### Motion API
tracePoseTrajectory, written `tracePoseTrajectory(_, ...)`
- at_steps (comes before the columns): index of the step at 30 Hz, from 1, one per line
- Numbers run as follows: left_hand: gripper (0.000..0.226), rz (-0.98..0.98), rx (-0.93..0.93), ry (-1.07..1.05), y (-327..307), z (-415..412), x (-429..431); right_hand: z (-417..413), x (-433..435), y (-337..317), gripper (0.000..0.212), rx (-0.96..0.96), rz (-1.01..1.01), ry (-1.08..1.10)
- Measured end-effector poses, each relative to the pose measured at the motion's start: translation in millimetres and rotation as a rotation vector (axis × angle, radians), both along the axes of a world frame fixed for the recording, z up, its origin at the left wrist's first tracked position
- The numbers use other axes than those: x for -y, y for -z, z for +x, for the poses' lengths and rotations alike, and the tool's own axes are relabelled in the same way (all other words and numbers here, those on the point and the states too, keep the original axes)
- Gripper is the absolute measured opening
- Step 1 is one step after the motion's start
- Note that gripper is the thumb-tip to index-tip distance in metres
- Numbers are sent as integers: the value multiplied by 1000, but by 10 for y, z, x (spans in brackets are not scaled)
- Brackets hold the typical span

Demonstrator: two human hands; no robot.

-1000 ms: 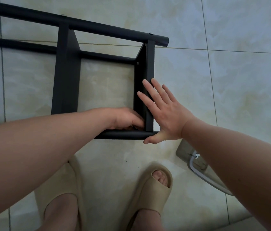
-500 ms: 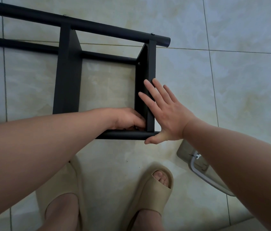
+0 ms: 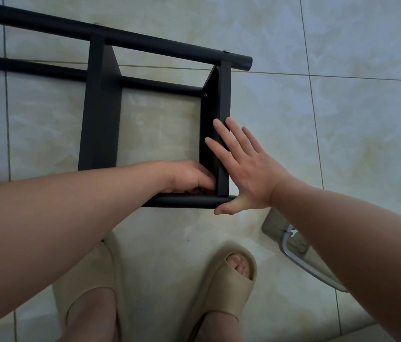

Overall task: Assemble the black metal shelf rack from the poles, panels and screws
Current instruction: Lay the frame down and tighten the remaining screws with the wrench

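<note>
The black metal rack [image 3: 101, 114] lies on its side on the tiled floor, its long poles running left to right. My right hand [image 3: 244, 169] lies flat with straight fingers against the outer face of the end panel [image 3: 224, 95], its thumb on the near pole [image 3: 184, 201]. My left hand [image 3: 189, 177] reaches inside the frame, fingers curled at the corner where that panel meets the near pole, pinching something small and dark that I cannot make out. A screw head [image 3: 206, 95] shows on the panel's far end.
A clear plastic container [image 3: 293, 245] with a white rim sits on the floor to the right, partly under my right forearm. My feet in beige slippers [image 3: 226, 282] stand just below the near pole. A second panel [image 3: 101, 119] crosses the frame further left.
Almost nothing: both hands stay in place at the end panel, with only a slight shift of the view.
</note>
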State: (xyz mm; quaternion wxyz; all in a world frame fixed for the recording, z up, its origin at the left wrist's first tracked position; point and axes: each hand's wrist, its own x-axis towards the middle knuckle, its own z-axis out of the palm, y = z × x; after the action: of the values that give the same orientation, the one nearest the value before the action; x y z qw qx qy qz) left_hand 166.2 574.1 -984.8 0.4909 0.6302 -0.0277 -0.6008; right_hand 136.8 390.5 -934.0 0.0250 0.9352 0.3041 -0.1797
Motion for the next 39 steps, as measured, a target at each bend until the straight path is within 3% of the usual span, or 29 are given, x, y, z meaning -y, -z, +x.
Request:
tracePoseTrajectory(9, 21, -109, -161, -137, 22, 10, -19, -3, -4, 1, 133, 4, 2, -1)
tracePoseTrajectory(15, 8, -3, 13, -1, 1, -4, -9, -4, -1, 2, 133, 2, 3, 2)
tracePoseTrajectory(24, 22, -106, -176, -124, 23, 7, -12, -4, 1, -1, 133, 4, 10, 2)
tracePoseTrajectory(33, 8, -34, -27, -33, -6, -9, -7, -2, -4, -8, 133, 3, 10, 4)
tracePoseTrajectory(39, 22, -89, -152, -113, 1, -1, -31, 2, -8, -6, 133, -7, 6, 8)
